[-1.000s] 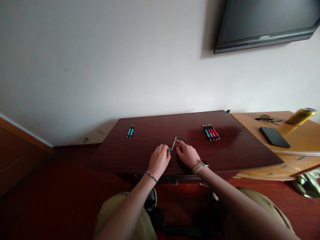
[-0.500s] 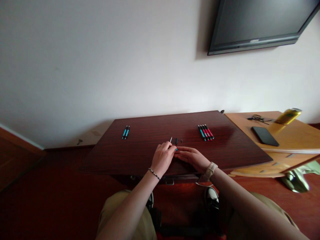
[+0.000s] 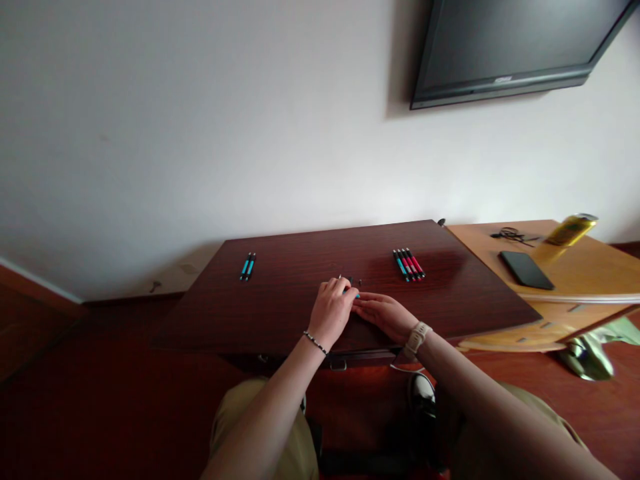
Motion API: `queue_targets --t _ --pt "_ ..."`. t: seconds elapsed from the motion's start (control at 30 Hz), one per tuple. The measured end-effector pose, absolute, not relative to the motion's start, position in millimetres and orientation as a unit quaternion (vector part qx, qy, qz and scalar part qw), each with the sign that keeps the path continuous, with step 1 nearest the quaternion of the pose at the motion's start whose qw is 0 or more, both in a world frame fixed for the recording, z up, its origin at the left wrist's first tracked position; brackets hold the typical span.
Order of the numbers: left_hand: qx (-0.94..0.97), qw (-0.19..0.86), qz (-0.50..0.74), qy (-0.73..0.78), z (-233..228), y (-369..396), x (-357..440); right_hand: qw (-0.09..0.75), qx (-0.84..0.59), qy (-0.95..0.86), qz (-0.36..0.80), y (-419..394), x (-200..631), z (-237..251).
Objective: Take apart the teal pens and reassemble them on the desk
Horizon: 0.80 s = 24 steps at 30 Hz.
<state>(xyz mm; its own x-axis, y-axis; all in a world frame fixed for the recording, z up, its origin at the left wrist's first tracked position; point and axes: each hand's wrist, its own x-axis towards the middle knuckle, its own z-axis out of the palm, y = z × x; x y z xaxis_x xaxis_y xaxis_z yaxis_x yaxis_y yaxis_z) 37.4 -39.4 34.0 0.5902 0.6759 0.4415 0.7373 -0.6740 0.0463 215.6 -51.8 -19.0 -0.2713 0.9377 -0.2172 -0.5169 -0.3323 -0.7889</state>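
My left hand (image 3: 332,309) is curled above the table's near middle, its fingers closed on a small blue pen barrel (image 3: 357,295), mostly hidden. A thin pale tip (image 3: 340,277), perhaps a refill, pokes out beyond its fingers. From the other side my right hand (image 3: 387,315) meets it, fingers and thumb pressed together at the barrel's end; the exact grip is covered. Just past the hands lie a small dark piece (image 3: 351,280), partly hidden, and a tiny part (image 3: 360,282).
Two blue pens (image 3: 247,267) lie on the dark wooden table (image 3: 300,250) at left. A row of several blue and red pens (image 3: 409,265) lies at right. The adjoining lighter cabinet (image 3: 480,243) bears a phone (image 3: 527,270), a cable (image 3: 513,235) and a yellow can (image 3: 571,230).
My left hand has shifted slightly right and forward, now covering more of the dark piece. Less of the pale tip shows. The view has turned a little.
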Motion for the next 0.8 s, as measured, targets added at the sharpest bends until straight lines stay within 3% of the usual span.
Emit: queue_targets --t 0.8 --pt "-0.824 0.049 -0.235 -0.514 19 -29 -34 0.490 -0.431 -0.351 0.672 -53 211 -13"
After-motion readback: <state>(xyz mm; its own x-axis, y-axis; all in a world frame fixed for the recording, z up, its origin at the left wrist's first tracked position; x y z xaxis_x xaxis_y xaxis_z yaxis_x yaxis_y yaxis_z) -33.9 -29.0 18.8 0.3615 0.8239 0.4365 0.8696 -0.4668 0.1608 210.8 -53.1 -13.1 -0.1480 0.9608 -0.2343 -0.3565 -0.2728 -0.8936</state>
